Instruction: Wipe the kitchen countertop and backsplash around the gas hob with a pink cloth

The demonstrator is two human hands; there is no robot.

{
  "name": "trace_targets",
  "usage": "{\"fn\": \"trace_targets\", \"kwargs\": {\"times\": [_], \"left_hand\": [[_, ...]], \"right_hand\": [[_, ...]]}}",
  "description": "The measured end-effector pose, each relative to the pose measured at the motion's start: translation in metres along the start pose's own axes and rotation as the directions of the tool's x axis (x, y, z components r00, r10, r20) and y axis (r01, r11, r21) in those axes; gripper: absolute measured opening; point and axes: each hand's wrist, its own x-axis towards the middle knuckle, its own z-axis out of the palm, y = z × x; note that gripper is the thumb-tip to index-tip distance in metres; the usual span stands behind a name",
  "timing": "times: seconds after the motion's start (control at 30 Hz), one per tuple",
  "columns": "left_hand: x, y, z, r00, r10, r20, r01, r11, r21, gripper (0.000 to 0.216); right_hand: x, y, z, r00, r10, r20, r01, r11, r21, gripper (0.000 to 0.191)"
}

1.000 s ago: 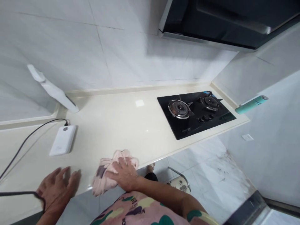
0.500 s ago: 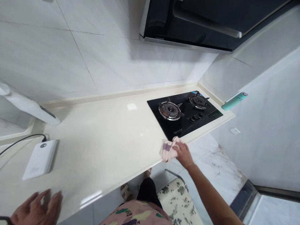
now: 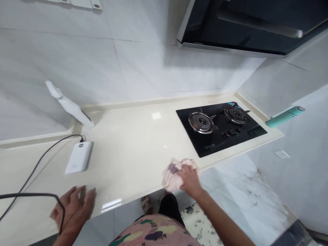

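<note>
My right hand [image 3: 189, 178] presses a pink cloth [image 3: 172, 178] onto the front edge of the cream countertop [image 3: 133, 147], just left of the black gas stove [image 3: 215, 147]. The cloth is crumpled, with a darker patch, and slightly blurred by motion. On the counter at the lower left rests my left hand [image 3: 74, 206], fingers spread and nothing in it. A white power bank [image 3: 79, 159] lies just beyond those fingers, with a black cable plugged into its far end.
A white upright device [image 3: 70, 106] leans by the wall at the back left. To the right of the stove stands a green cylinder [image 3: 285, 117]. The dark range hood [image 3: 246, 30] hangs above. A floral-covered seat [image 3: 197, 222] is below the counter's front edge.
My right hand has drawn the cloth left along the front edge, away from the stove's corner. The view has turned left, bringing more of my left hand and the cable into sight.
</note>
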Motion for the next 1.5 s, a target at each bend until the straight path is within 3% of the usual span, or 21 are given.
{"fn": "trace_targets", "kwargs": {"times": [0.1, 0.17, 0.23, 0.3, 0.37, 0.43, 0.53, 0.57, 0.6, 0.7, 0.8, 0.9, 0.97, 1.1, 1.23, 1.3, 1.4, 1.5], "left_hand": [[-0.002, 0.009, -0.01, 1.0, -0.013, -0.009, 0.012, 0.995, -0.101, 0.055], [-0.004, 0.014, -0.016, 1.0, -0.002, -0.016, 0.001, 0.993, -0.121, 0.053], [-0.008, 0.018, -0.021, 0.998, 0.024, -0.055, -0.031, 0.99, -0.139, 0.052], [-0.02, 0.027, -0.022, 0.992, 0.079, -0.1, -0.094, 0.984, -0.152, 0.054], [-0.04, 0.044, -0.017, 0.975, 0.201, -0.097, -0.214, 0.963, -0.161, 0.054], [-0.064, 0.068, -0.006, 0.922, 0.383, -0.047, -0.385, 0.904, -0.188, 0.05], [-0.097, 0.115, 0.017, 0.801, 0.598, 0.031, -0.575, 0.781, -0.243, 0.053], [-0.104, 0.13, 0.024, 0.746, 0.663, 0.061, -0.63, 0.733, -0.258, 0.063], [-0.109, 0.143, 0.031, 0.655, 0.747, 0.112, -0.707, 0.658, -0.258, 0.074], [-0.115, 0.169, 0.045, 0.58, 0.797, 0.169, -0.764, 0.604, -0.225, 0.09], [-0.117, 0.168, 0.05, 0.564, 0.801, 0.2, -0.785, 0.596, -0.169, 0.092], [-0.116, 0.142, 0.05, 0.575, 0.787, 0.224, -0.775, 0.611, -0.157, 0.086], [-0.111, 0.111, 0.047, 0.608, 0.754, 0.249, -0.746, 0.649, -0.147, 0.077], [-0.085, 0.019, 0.024, 0.728, 0.615, 0.301, -0.619, 0.78, -0.098, 0.062], [-0.053, -0.082, -0.023, 0.847, 0.427, 0.318, -0.443, 0.896, -0.023, 0.071], [-0.04, -0.121, -0.047, 0.899, 0.31, 0.309, -0.332, 0.943, 0.02, 0.076], [-0.028, -0.152, -0.067, 0.966, 0.102, 0.236, -0.124, 0.989, 0.082, 0.072], [-0.025, -0.149, -0.063, 0.988, -0.109, 0.107, 0.098, 0.99, 0.106, 0.06]], "right_hand": [[0.02, -0.1, 0.01, 0.959, -0.273, 0.08, 0.263, 0.957, 0.119, 0.064], [0.03, -0.146, 0.011, 0.9, -0.422, 0.109, 0.398, 0.898, 0.185, 0.064], [0.035, -0.17, 0.01, 0.861, -0.493, 0.128, 0.45, 0.854, 0.262, 0.067], [0.035, -0.177, 0.01, 0.85, -0.506, 0.147, 0.437, 0.834, 0.338, 0.079], [0.035, -0.17, 0.011, 0.842, -0.517, 0.154, 0.425, 0.812, 0.401, 0.094], [0.037, -0.152, 0.014, 0.846, -0.524, 0.094, 0.428, 0.776, 0.463, 0.098], [0.047, -0.104, 0.019, 0.917, -0.364, -0.166, 0.395, 0.764, 0.511, 0.059], [0.052, -0.084, 0.02, 0.93, -0.261, -0.257, 0.359, 0.791, 0.495, 0.046], [0.057, -0.064, 0.023, 0.929, -0.156, -0.335, 0.306, 0.833, 0.46, 0.04], [0.066, -0.009, 0.033, 0.896, 0.008, -0.444, 0.13, 0.951, 0.279, 0.049], [0.064, 0.018, 0.045, 0.894, -0.013, -0.447, 0.083, 0.987, 0.137, 0.055], [0.057, 0.021, 0.05, 0.893, -0.017, -0.45, 0.081, 0.989, 0.124, 0.059], [0.054, 0.019, 0.049, 0.903, 0.007, -0.43, 0.063, 0.987, 0.15, 0.06], [0.052, 0.018, 0.047, 0.92, 0.051, -0.388, 0.023, 0.983, 0.185, 0.063], [0.05, 0.022, 0.047, 0.926, 0.059, -0.372, 0.021, 0.978, 0.208, 0.067], [0.049, 0.023, 0.048, 0.932, 0.069, -0.356, 0.011, 0.976, 0.218, 0.066], [0.049, 0.021, 0.048, 0.933, 0.081, -0.35, 0.002, 0.973, 0.232, 0.065], [0.049, 0.017, 0.047, 0.929, 0.087, -0.359, 0.001, 0.971, 0.238, 0.067]]}}
